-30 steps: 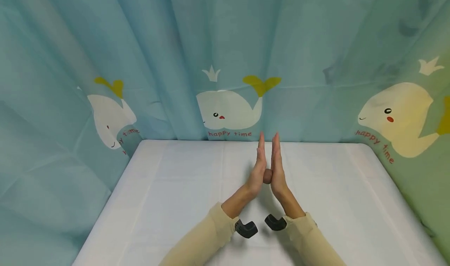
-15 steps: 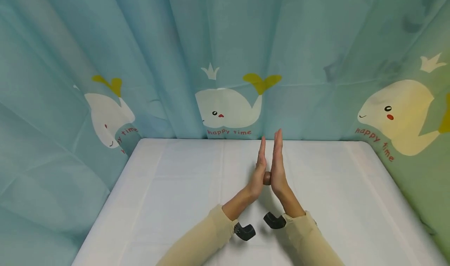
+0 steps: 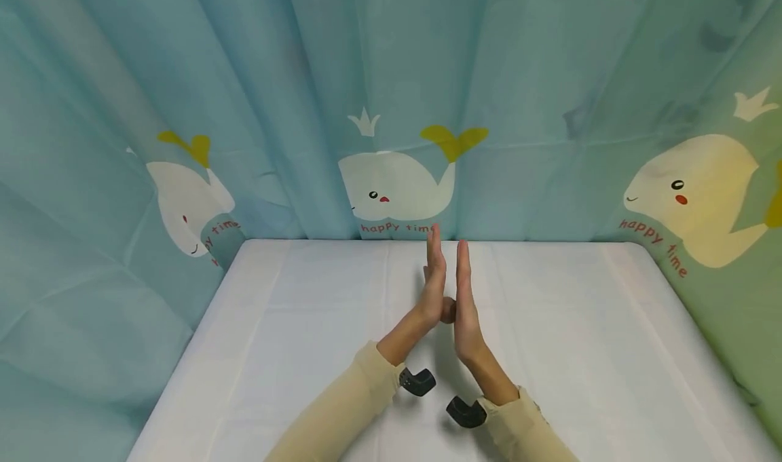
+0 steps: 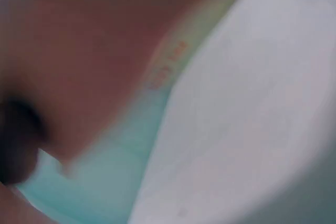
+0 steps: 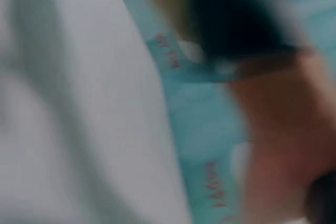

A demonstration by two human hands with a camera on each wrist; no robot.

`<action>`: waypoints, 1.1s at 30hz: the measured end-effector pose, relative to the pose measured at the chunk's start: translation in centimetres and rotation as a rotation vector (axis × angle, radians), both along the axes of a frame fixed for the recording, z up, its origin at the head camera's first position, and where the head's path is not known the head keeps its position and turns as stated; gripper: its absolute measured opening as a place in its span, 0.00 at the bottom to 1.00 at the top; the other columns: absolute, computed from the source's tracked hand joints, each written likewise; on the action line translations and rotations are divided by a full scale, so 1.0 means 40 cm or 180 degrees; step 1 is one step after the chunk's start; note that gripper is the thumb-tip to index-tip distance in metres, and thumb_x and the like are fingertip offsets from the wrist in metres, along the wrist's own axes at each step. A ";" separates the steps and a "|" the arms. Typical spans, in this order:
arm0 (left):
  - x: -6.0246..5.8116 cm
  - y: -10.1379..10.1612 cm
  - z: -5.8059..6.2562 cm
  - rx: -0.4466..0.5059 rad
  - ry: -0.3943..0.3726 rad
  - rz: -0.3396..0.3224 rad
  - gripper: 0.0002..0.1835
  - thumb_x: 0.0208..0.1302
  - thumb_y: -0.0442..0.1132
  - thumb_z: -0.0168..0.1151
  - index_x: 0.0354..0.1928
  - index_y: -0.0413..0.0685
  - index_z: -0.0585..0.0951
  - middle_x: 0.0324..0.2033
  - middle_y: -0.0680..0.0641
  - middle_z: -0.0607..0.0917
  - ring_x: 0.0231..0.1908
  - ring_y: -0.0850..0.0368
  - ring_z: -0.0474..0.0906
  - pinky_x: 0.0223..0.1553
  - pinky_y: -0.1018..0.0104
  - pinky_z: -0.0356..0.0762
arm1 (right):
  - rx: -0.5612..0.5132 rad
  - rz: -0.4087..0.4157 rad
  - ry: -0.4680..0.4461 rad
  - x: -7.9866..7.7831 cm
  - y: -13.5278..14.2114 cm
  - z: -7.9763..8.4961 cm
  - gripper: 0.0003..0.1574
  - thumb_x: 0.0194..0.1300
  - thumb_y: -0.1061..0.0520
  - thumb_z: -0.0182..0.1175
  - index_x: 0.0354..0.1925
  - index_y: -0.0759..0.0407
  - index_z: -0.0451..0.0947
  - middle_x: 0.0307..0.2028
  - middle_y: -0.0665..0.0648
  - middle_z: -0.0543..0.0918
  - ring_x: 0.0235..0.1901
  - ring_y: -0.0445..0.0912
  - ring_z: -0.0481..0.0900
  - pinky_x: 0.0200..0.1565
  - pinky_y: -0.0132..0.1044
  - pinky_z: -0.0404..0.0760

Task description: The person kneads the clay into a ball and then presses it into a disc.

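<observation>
A small brown ball [image 3: 448, 311], looking like modelling clay, sits between the palms of my two upright hands in the head view. My left hand [image 3: 434, 285] presses it from the left and my right hand [image 3: 466, 306] from the right, near the heels of the palms. Fingers on both hands are straight and point away from me, the left fingertips reaching a little farther. In the blurred left wrist view the dark ball [image 4: 18, 142] shows at the left edge, beside the palm. The right wrist view catches part of it at the lower right corner.
Below the hands lies a white-covered table [image 3: 318, 313]. Blue-green curtain [image 3: 525, 95] with whale prints surrounds its back and sides. Black wrist mounts [image 3: 467, 412] stick out from the inner side of each beige sleeve [image 3: 342, 408].
Both hands have shifted left with the ball. The left hand has slid forward past the right, which has drawn back toward me; half a second ago the right was farther forward.
</observation>
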State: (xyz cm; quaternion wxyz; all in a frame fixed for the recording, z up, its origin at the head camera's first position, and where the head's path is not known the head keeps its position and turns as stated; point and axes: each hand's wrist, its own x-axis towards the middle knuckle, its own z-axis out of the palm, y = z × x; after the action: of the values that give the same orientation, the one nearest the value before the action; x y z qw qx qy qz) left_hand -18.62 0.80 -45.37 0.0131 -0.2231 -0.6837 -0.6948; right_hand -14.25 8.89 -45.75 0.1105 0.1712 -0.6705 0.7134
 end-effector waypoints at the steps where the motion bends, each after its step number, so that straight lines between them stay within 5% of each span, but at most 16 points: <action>1: 0.003 0.004 -0.006 0.0050 -0.0023 -0.0025 0.42 0.77 0.70 0.18 0.83 0.55 0.31 0.81 0.51 0.29 0.79 0.53 0.21 0.72 0.34 0.22 | 0.0098 -0.0053 0.0043 -0.003 0.004 0.014 0.36 0.83 0.37 0.18 0.83 0.35 0.30 0.82 0.41 0.30 0.79 0.40 0.30 0.74 0.50 0.46; 2: 0.009 0.007 -0.010 0.0109 -0.0032 -0.0056 0.40 0.79 0.68 0.18 0.83 0.56 0.31 0.81 0.51 0.29 0.79 0.54 0.22 0.73 0.37 0.24 | 0.0181 -0.0096 0.0063 -0.011 0.010 0.026 0.36 0.83 0.36 0.18 0.83 0.34 0.30 0.81 0.41 0.30 0.79 0.40 0.30 0.74 0.50 0.47; 4: 0.028 0.015 -0.014 0.0264 -0.0030 -0.0159 0.37 0.81 0.63 0.19 0.83 0.57 0.31 0.81 0.53 0.30 0.78 0.54 0.37 0.73 0.47 0.48 | 0.0241 -0.0152 0.0126 -0.039 0.027 0.040 0.36 0.82 0.36 0.19 0.83 0.34 0.30 0.82 0.43 0.30 0.79 0.39 0.26 0.74 0.59 0.30; 5: 0.037 0.018 -0.014 0.0338 -0.0020 -0.0223 0.35 0.82 0.60 0.19 0.83 0.58 0.31 0.81 0.54 0.29 0.77 0.57 0.39 0.71 0.54 0.51 | 0.0234 -0.0168 0.0146 -0.055 0.039 0.043 0.36 0.83 0.36 0.19 0.82 0.33 0.31 0.81 0.41 0.30 0.79 0.39 0.25 0.75 0.57 0.29; 6: 0.046 0.021 -0.014 0.0396 -0.0003 -0.0278 0.34 0.83 0.58 0.20 0.83 0.58 0.31 0.81 0.54 0.29 0.71 0.56 0.54 0.64 0.59 0.60 | 0.0207 -0.0166 0.0154 -0.072 0.050 0.041 0.35 0.83 0.36 0.20 0.82 0.32 0.31 0.81 0.40 0.30 0.79 0.38 0.25 0.75 0.56 0.29; 9: 0.066 0.024 -0.004 0.0458 -0.0005 -0.0403 0.34 0.83 0.57 0.19 0.82 0.58 0.29 0.81 0.56 0.27 0.71 0.60 0.52 0.62 0.64 0.60 | 0.0030 -0.0139 0.0144 -0.110 0.075 0.023 0.34 0.84 0.40 0.19 0.82 0.34 0.30 0.81 0.40 0.31 0.79 0.38 0.26 0.75 0.53 0.26; 12: 0.068 0.022 0.009 0.0498 0.0083 -0.0436 0.36 0.83 0.59 0.19 0.82 0.52 0.27 0.81 0.52 0.26 0.79 0.57 0.37 0.76 0.53 0.39 | -0.0110 -0.0082 0.0006 -0.105 0.075 -0.006 0.34 0.84 0.43 0.18 0.83 0.36 0.29 0.82 0.41 0.31 0.79 0.37 0.28 0.75 0.48 0.28; 13: 0.064 0.019 0.015 0.0506 0.0106 -0.0427 0.37 0.83 0.60 0.19 0.81 0.51 0.27 0.81 0.52 0.26 0.78 0.58 0.22 0.76 0.51 0.28 | -0.0130 -0.0068 -0.0061 -0.094 0.068 -0.014 0.34 0.84 0.43 0.18 0.83 0.37 0.29 0.82 0.41 0.32 0.79 0.36 0.30 0.76 0.44 0.38; 15: 0.051 0.014 0.021 0.0492 0.0192 -0.0294 0.38 0.83 0.60 0.19 0.81 0.47 0.29 0.81 0.48 0.28 0.79 0.53 0.22 0.76 0.45 0.26 | -0.0124 -0.0036 -0.0124 -0.062 0.048 -0.025 0.34 0.84 0.43 0.17 0.83 0.38 0.29 0.82 0.43 0.32 0.77 0.37 0.43 0.68 0.34 0.57; 18: 0.023 0.010 0.020 0.0394 0.0225 -0.0019 0.38 0.82 0.61 0.22 0.82 0.47 0.34 0.82 0.46 0.33 0.80 0.49 0.25 0.75 0.40 0.27 | -0.0014 -0.0034 -0.0081 -0.018 0.017 -0.018 0.35 0.84 0.42 0.17 0.83 0.39 0.31 0.82 0.44 0.32 0.76 0.36 0.44 0.61 0.25 0.61; 19: 0.016 0.010 0.016 0.0297 0.0214 0.0057 0.38 0.82 0.61 0.22 0.83 0.48 0.35 0.82 0.45 0.33 0.80 0.48 0.25 0.75 0.39 0.27 | 0.0036 -0.0057 -0.0007 -0.010 0.012 -0.009 0.35 0.84 0.42 0.18 0.83 0.41 0.32 0.82 0.45 0.33 0.77 0.37 0.43 0.62 0.27 0.61; 22: 0.011 0.016 -0.003 0.0130 0.0053 0.0025 0.38 0.81 0.62 0.21 0.83 0.52 0.35 0.82 0.47 0.32 0.80 0.49 0.25 0.74 0.37 0.28 | 0.0136 -0.0138 0.0177 -0.015 0.014 0.024 0.36 0.84 0.40 0.20 0.84 0.41 0.34 0.82 0.45 0.35 0.79 0.39 0.30 0.76 0.39 0.35; 25: 0.025 0.022 -0.010 0.0177 -0.0114 -0.0238 0.36 0.81 0.60 0.18 0.83 0.55 0.33 0.81 0.49 0.30 0.79 0.51 0.26 0.75 0.37 0.32 | 0.0189 -0.0197 0.0203 -0.054 0.039 0.045 0.35 0.84 0.39 0.20 0.83 0.37 0.34 0.82 0.42 0.35 0.80 0.40 0.29 0.76 0.53 0.31; 29: 0.045 0.022 0.012 0.0434 -0.0277 -0.0526 0.36 0.81 0.63 0.17 0.83 0.59 0.32 0.81 0.56 0.30 0.80 0.52 0.29 0.76 0.43 0.32 | 0.0049 -0.0218 0.0042 -0.102 0.072 0.021 0.34 0.84 0.40 0.18 0.83 0.34 0.32 0.82 0.40 0.33 0.79 0.36 0.28 0.75 0.52 0.28; 33: 0.040 0.010 0.038 0.0542 -0.0283 -0.0556 0.39 0.80 0.66 0.18 0.82 0.57 0.31 0.81 0.56 0.29 0.80 0.52 0.30 0.77 0.48 0.28 | -0.0042 -0.0183 -0.0103 -0.089 0.062 -0.025 0.35 0.84 0.42 0.16 0.83 0.37 0.31 0.82 0.43 0.31 0.79 0.39 0.30 0.75 0.52 0.30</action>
State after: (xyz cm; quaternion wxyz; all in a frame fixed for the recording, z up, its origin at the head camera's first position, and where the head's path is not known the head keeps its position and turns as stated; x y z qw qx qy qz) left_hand -17.00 1.21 -43.84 -0.0589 -0.2489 -0.6001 -0.7580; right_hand -17.80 11.37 -46.75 0.1212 0.1396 -0.6721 0.7170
